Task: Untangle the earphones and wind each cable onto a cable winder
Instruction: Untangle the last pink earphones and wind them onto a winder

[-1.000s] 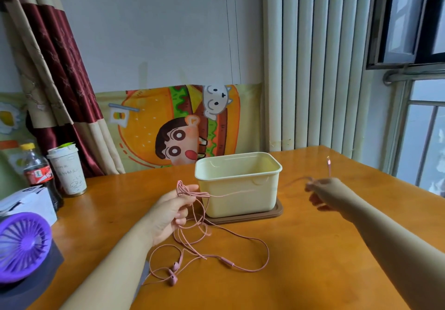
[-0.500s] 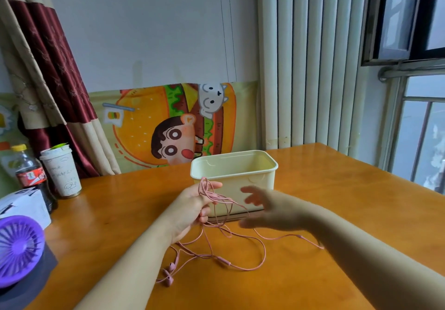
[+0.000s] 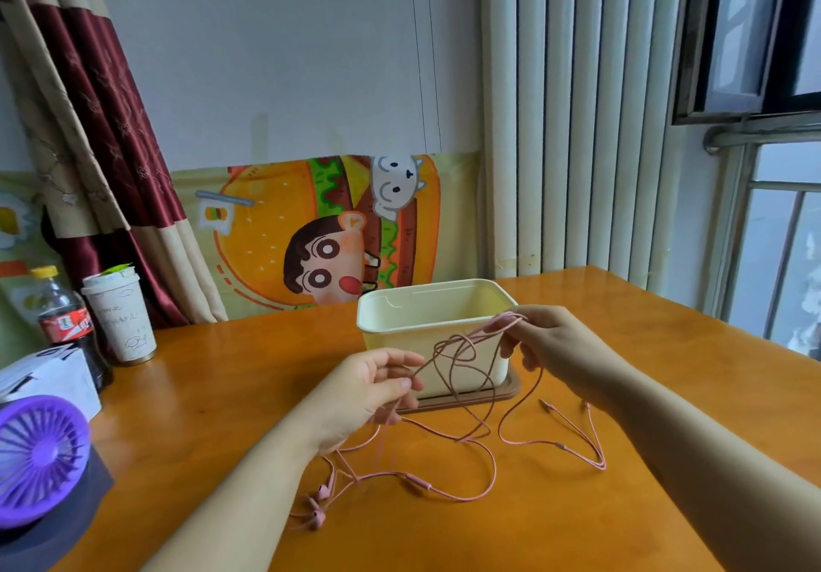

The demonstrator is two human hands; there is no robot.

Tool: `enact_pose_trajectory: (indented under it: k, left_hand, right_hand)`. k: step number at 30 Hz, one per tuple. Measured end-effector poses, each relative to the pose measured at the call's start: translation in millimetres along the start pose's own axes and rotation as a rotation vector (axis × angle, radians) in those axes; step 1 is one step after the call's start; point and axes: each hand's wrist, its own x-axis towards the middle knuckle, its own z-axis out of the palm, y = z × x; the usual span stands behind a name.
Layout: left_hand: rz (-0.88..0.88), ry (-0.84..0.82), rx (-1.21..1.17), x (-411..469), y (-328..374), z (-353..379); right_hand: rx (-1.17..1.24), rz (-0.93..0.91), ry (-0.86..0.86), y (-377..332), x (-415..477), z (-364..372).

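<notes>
Earphones cable (image 3: 460,339) rises left hand (image 3: 371,389) to right hand (image 3: 557,349)

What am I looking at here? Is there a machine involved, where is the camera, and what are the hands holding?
There is no machine here. A person works with two bare hands, filmed by one wide-angle camera worn on the head, looking forward and down. The left hand pinches strands of the tangled pink earphones. The right hand lifts a loop of them in front of a cream box. The rest of the cable trails over the wooden table, with the earbuds nearest the camera. At the left stand a cola bottle, a paper cup and a purple fan.
</notes>
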Motion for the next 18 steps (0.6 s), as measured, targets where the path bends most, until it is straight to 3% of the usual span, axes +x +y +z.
enact_pose_trajectory:
  k: [5, 7, 10, 15, 18]
  left_hand:
    - [0.057, 0.283, 0.211, 6.9, -1.3, -7.5]
    - [0.079, 0.317, 0.233, 7.1, -2.3, -10.6]
    - [0.034, 0.235, 0.338, 5.3, -3.8, -11.3]
    - [-0.111, -0.094, 0.355, -1.2, -0.6, 0.3]
    - [-0.143, -0.208, 0.368, -5.9, 7.1, 14.0]
  right_hand:
    - [-0.285, 0.004, 0.038, 2.0, 0.8, -20.8]
    - [-0.36, -0.042, 0.066, 3.5, 0.1, -26.0]
    - [-0.31, -0.102, 0.022, 4.6, -2.4, -25.6]
    - [-0.135, -0.165, -0.057, 2.3, -10.7, -15.3]
    - [-0.043, -0.175, -0.091, -2.2, -15.6, -9.6]
